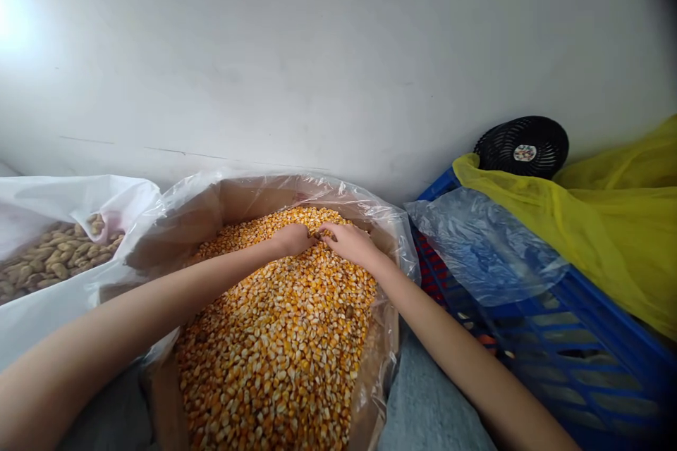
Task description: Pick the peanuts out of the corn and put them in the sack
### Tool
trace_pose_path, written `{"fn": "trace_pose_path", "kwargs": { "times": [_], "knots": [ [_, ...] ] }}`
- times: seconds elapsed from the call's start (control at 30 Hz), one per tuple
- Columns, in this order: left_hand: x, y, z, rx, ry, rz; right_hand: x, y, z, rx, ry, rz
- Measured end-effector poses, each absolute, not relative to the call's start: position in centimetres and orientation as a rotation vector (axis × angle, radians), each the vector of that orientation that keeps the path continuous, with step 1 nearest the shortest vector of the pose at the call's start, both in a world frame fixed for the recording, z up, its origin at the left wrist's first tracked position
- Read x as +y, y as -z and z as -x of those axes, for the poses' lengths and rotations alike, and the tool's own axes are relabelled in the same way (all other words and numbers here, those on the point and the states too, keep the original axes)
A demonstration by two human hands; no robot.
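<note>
Loose yellow and orange corn kernels [280, 338] fill a cardboard box [254, 201] lined with a clear plastic bag [405, 239]. Over the far part of the heap, my left hand [295, 239] and my right hand [348, 241] meet, fingertips nearly touching. The left fingers are curled in, mostly hidden behind the back of that hand. On the right, thumb and fingers are bent together in a pinch. Something small and dark shows between the two hands, too small to name. A brownish lump [350, 311] lies among the kernels nearer to me.
To the left, a white sack [121, 190] holds peanuts in their shells [58, 254]. At the right stands a blue plastic crate [597, 296] with clear plastic film [486, 246], yellow mesh cloth [608, 225] and a black fan [523, 144] on it. A pale wall [317, 63] rises behind.
</note>
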State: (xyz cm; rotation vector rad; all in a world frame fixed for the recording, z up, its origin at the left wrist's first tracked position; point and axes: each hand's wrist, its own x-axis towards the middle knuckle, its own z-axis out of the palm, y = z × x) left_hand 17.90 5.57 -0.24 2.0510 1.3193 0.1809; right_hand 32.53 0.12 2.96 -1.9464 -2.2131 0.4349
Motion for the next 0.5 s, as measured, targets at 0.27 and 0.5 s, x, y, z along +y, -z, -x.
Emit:
{"fn": "trace_pose_path", "kwargs": {
  "times": [0.27,0.5],
  "knots": [
    [6.0,-1.8,-14.0,0.857,-0.52,-1.1,0.3,-3.0,-32.6,-2.054,-0.542,1.975],
    [7.7,-2.8,-10.2,0.496,-0.739,-0.643,-0.2,-5.2,-33.3,-1.228,-1.443,1.258]
  ]
}}
